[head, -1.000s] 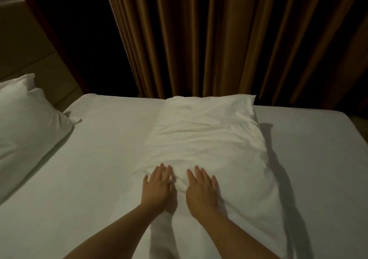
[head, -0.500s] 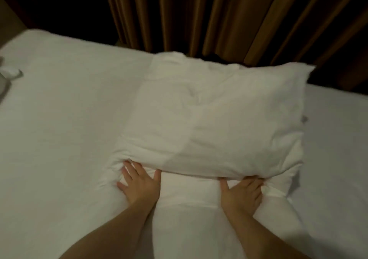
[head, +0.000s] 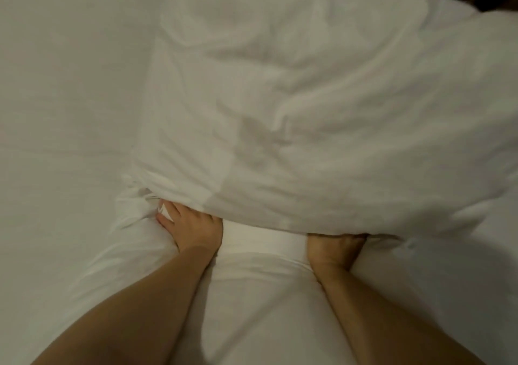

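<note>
I judge that I am tucking the loose case [head: 260, 275] under the pillow [head: 308, 98]. To do it well I should push both sides evenly and low, or the filling will bunch at one corner. My left grip [head: 193, 230] is open, its fingers rather straight, pressing into the cloth below the near edge. My right grip [head: 333, 248] has its fingers hidden under that edge, so I cannot tell if it holds. The pillow is white, soft and much wrinkled. It lies on the bed [head: 56, 84], with its near edge over my fingers.
</note>
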`<action>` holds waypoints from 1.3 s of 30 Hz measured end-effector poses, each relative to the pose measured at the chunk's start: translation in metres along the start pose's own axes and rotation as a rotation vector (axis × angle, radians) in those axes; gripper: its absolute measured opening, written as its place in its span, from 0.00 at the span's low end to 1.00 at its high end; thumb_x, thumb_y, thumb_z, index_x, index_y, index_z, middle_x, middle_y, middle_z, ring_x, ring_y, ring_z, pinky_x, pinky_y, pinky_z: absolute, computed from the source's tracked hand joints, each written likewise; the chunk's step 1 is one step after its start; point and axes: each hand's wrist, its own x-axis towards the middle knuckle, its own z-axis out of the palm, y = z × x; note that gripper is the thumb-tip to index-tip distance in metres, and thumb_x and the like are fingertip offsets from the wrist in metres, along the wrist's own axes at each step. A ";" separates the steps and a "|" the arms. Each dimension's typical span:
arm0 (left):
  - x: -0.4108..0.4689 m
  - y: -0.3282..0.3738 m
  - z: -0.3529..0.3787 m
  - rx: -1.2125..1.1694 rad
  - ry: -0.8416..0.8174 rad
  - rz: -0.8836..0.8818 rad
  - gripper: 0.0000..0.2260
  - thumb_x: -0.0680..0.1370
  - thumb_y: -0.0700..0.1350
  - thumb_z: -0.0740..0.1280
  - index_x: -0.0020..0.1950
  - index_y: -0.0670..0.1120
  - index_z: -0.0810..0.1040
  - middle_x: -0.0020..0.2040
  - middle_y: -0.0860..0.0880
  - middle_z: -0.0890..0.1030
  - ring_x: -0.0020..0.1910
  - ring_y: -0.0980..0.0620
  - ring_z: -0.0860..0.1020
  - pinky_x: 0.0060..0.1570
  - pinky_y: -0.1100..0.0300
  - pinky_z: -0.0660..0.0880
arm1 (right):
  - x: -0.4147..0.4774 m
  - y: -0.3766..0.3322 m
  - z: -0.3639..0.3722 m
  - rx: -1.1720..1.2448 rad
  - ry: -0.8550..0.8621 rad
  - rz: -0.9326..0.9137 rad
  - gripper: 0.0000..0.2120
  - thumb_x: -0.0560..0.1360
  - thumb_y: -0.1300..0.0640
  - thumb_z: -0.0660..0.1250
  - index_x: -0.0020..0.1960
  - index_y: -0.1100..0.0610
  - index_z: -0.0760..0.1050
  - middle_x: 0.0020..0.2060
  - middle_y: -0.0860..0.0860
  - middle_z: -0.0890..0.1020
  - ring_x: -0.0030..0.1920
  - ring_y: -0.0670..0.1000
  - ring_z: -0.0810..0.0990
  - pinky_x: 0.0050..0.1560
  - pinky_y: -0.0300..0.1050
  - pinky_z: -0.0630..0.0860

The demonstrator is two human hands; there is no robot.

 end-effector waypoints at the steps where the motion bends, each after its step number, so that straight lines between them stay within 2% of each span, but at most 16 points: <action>1: 0.000 -0.001 -0.001 -0.025 0.018 0.012 0.32 0.78 0.52 0.57 0.78 0.40 0.51 0.75 0.33 0.53 0.74 0.35 0.49 0.69 0.37 0.44 | 0.000 0.000 -0.002 0.010 -0.003 0.001 0.25 0.71 0.49 0.57 0.58 0.64 0.79 0.55 0.68 0.79 0.54 0.71 0.78 0.55 0.70 0.72; 5: -0.001 0.002 -0.004 -0.082 0.053 0.050 0.32 0.78 0.54 0.47 0.74 0.31 0.56 0.72 0.28 0.57 0.74 0.32 0.54 0.68 0.33 0.49 | 0.002 0.004 0.006 -0.058 0.139 -0.060 0.26 0.73 0.50 0.56 0.63 0.67 0.71 0.57 0.71 0.76 0.56 0.74 0.75 0.57 0.75 0.68; 7: -0.005 0.000 -0.009 -0.119 0.051 0.026 0.35 0.77 0.55 0.42 0.73 0.29 0.57 0.72 0.29 0.59 0.73 0.33 0.56 0.67 0.34 0.50 | -0.003 0.006 0.000 0.061 0.124 0.063 0.35 0.74 0.45 0.52 0.71 0.70 0.63 0.66 0.73 0.67 0.65 0.73 0.67 0.69 0.67 0.59; 8: -0.009 -0.003 -0.014 -0.114 0.075 0.023 0.35 0.77 0.56 0.42 0.73 0.30 0.56 0.73 0.30 0.58 0.74 0.35 0.56 0.67 0.34 0.50 | -0.006 0.008 -0.007 0.140 0.087 0.144 0.38 0.75 0.43 0.53 0.74 0.71 0.54 0.70 0.72 0.60 0.70 0.71 0.60 0.73 0.61 0.51; 10: -0.024 -0.007 -0.031 -0.120 0.060 0.037 0.35 0.79 0.59 0.48 0.75 0.33 0.51 0.75 0.34 0.54 0.76 0.39 0.52 0.69 0.36 0.50 | -0.021 0.010 -0.018 0.229 -0.034 0.186 0.44 0.76 0.42 0.60 0.75 0.71 0.44 0.74 0.70 0.51 0.75 0.66 0.52 0.74 0.55 0.44; 12: -0.050 -0.012 -0.052 -0.203 0.100 0.085 0.32 0.81 0.55 0.53 0.77 0.37 0.49 0.77 0.39 0.52 0.76 0.43 0.52 0.70 0.38 0.52 | -0.043 0.012 -0.032 0.203 0.005 0.129 0.39 0.76 0.47 0.65 0.73 0.73 0.55 0.70 0.71 0.61 0.71 0.67 0.62 0.73 0.58 0.57; 13: -0.067 -0.013 -0.064 -0.268 0.146 0.146 0.29 0.81 0.52 0.53 0.77 0.38 0.52 0.77 0.40 0.55 0.75 0.43 0.57 0.69 0.38 0.56 | -0.055 0.013 -0.038 0.182 0.041 0.083 0.36 0.72 0.50 0.68 0.69 0.73 0.64 0.66 0.72 0.68 0.66 0.68 0.70 0.67 0.62 0.67; 15: -0.096 -0.012 -0.082 -0.365 0.290 0.340 0.27 0.76 0.48 0.54 0.74 0.38 0.61 0.72 0.38 0.66 0.68 0.42 0.67 0.62 0.37 0.65 | -0.077 0.008 -0.060 0.166 0.077 -0.031 0.31 0.66 0.54 0.72 0.64 0.68 0.73 0.62 0.67 0.75 0.58 0.65 0.78 0.57 0.63 0.75; 18: -0.116 0.011 -0.118 -0.346 0.373 0.566 0.28 0.71 0.49 0.55 0.72 0.45 0.64 0.69 0.40 0.71 0.66 0.47 0.66 0.58 0.36 0.69 | -0.092 -0.020 -0.108 0.183 0.226 -0.242 0.28 0.68 0.51 0.68 0.67 0.55 0.74 0.65 0.55 0.76 0.62 0.57 0.76 0.60 0.57 0.74; 19: -0.119 0.022 -0.133 -0.324 0.379 0.633 0.27 0.72 0.49 0.55 0.72 0.47 0.64 0.69 0.41 0.71 0.67 0.48 0.66 0.59 0.36 0.68 | -0.088 -0.034 -0.124 0.192 0.281 -0.331 0.26 0.69 0.50 0.66 0.67 0.54 0.74 0.65 0.54 0.76 0.63 0.56 0.76 0.63 0.56 0.71; 21: -0.120 0.044 -0.158 -0.222 0.397 0.762 0.24 0.75 0.49 0.54 0.71 0.48 0.67 0.70 0.43 0.71 0.69 0.46 0.69 0.62 0.38 0.67 | -0.075 -0.058 -0.146 0.138 0.336 -0.445 0.26 0.69 0.51 0.71 0.66 0.53 0.75 0.66 0.53 0.75 0.66 0.55 0.74 0.69 0.57 0.65; 24: -0.100 0.059 -0.168 -0.013 0.417 0.884 0.23 0.81 0.53 0.47 0.72 0.48 0.67 0.72 0.46 0.68 0.71 0.45 0.68 0.66 0.41 0.60 | -0.052 -0.059 -0.156 0.054 0.334 -0.548 0.27 0.68 0.47 0.73 0.65 0.51 0.76 0.67 0.52 0.75 0.69 0.55 0.72 0.68 0.59 0.65; 27: -0.061 0.041 -0.152 0.058 0.446 0.904 0.23 0.78 0.53 0.52 0.73 0.47 0.64 0.72 0.46 0.69 0.69 0.46 0.70 0.68 0.41 0.58 | -0.025 -0.021 -0.138 -0.002 0.322 -0.637 0.24 0.73 0.47 0.61 0.68 0.51 0.73 0.69 0.51 0.73 0.69 0.55 0.70 0.69 0.59 0.62; 30: -0.034 0.018 -0.123 0.012 0.450 0.897 0.25 0.76 0.52 0.55 0.72 0.45 0.64 0.71 0.44 0.70 0.69 0.47 0.68 0.65 0.44 0.59 | -0.005 0.018 -0.104 -0.053 0.299 -0.720 0.29 0.71 0.46 0.61 0.71 0.53 0.70 0.71 0.52 0.70 0.71 0.56 0.68 0.69 0.58 0.62; 34: 0.011 0.007 -0.093 0.041 0.550 1.085 0.25 0.75 0.51 0.56 0.71 0.44 0.66 0.70 0.43 0.71 0.69 0.47 0.67 0.64 0.46 0.62 | 0.042 0.046 -0.075 -0.055 0.352 -0.915 0.32 0.70 0.46 0.60 0.72 0.56 0.65 0.70 0.54 0.71 0.70 0.54 0.66 0.69 0.54 0.61; 39: 0.065 0.002 -0.059 0.111 0.564 1.268 0.23 0.74 0.49 0.56 0.68 0.44 0.69 0.66 0.43 0.73 0.63 0.44 0.70 0.60 0.48 0.65 | 0.082 0.046 -0.025 0.013 0.242 -1.034 0.32 0.66 0.46 0.57 0.69 0.56 0.64 0.65 0.53 0.69 0.63 0.55 0.67 0.58 0.48 0.63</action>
